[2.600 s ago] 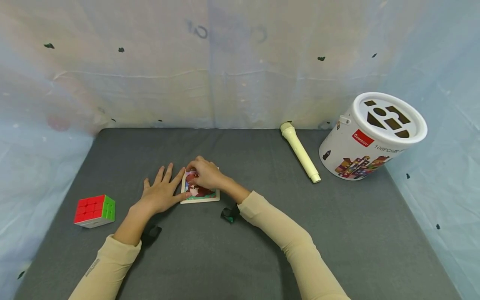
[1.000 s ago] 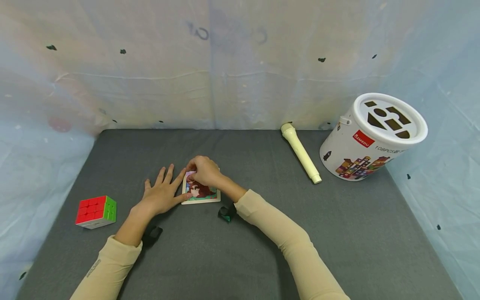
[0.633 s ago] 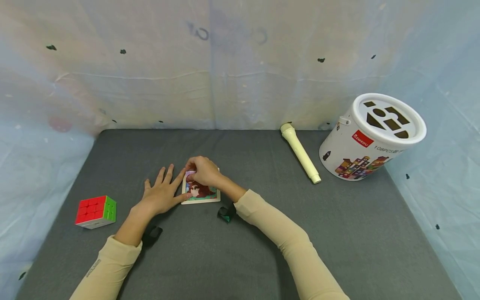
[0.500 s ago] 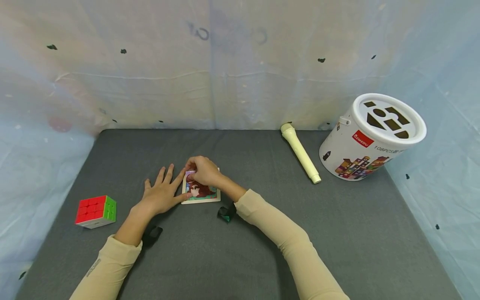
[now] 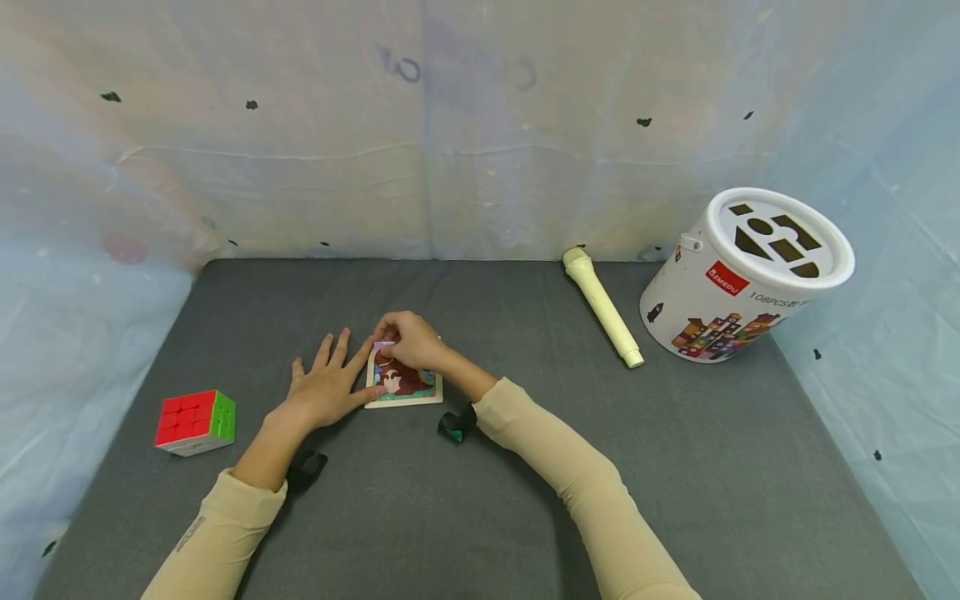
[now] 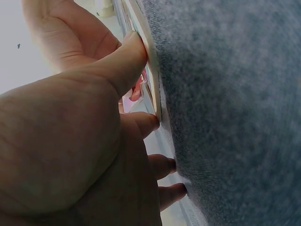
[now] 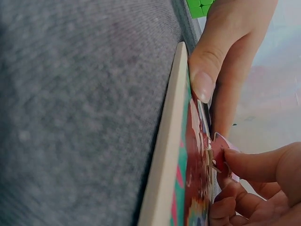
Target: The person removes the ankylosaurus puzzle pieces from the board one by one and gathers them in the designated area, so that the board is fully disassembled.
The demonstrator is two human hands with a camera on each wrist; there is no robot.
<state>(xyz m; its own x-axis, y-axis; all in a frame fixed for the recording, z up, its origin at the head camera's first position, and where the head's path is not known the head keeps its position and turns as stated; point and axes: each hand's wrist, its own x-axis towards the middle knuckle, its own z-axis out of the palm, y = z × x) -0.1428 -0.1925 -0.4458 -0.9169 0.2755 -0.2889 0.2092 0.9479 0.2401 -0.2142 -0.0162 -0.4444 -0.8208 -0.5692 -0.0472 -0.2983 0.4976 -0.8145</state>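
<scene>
A small jigsaw puzzle (image 5: 405,383) in a pale frame lies on the grey table, with a brown and red picture and a green lower edge. My left hand (image 5: 318,393) lies with fingers spread at its left side. The left thumb (image 7: 203,87) rests on the board's near left corner, and the left index fingertip (image 6: 151,121) touches its edge. Over the upper left part, my right hand (image 5: 412,342) pinches a pink and red puzzle piece (image 7: 219,153) between thumb and fingers. The piece stands tilted up at the board's surface; my fingers partly hide it.
A Rubik's cube (image 5: 197,422) sits on the left of the table. Farther right lie a cream toy microphone (image 5: 602,307) and a white bucket (image 5: 738,287) with shape holes in its lid. A plastic sheet (image 5: 495,167) hangs along the back edge.
Compared with 2.6 seconds ago, my right thumb and fingers have shifted slightly up the board, showing more of the picture below them. My left hand keeps its place.
</scene>
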